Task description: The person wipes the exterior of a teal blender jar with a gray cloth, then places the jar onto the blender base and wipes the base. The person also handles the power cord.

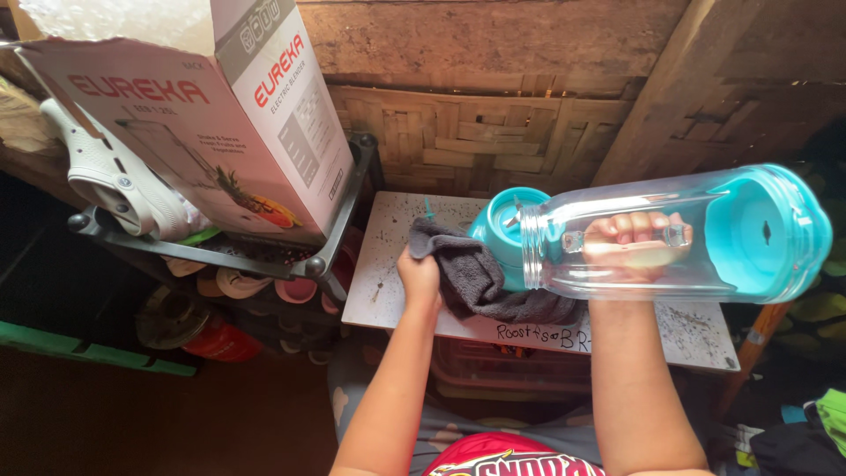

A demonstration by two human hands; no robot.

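My right hand (pixel 630 242) grips the handle of a clear plastic blender jar (pixel 670 234) and holds it on its side above a small white table (pixel 388 256). A teal lid closes the jar's right end (pixel 775 231). My left hand (pixel 420 275) clutches a dark grey cloth (pixel 480 284) that drapes onto the table. Behind the cloth, at the jar's open left end, sits a teal blender base (pixel 498 225), partly hidden by both.
A white and red blender carton (pixel 203 115) with bubble wrap on top stands on a black rack (pixel 335 238) at left, beside a white clog (pixel 106 172). Shoes fill the lower shelf. A woven bamboo wall (pixel 476 132) backs the table.
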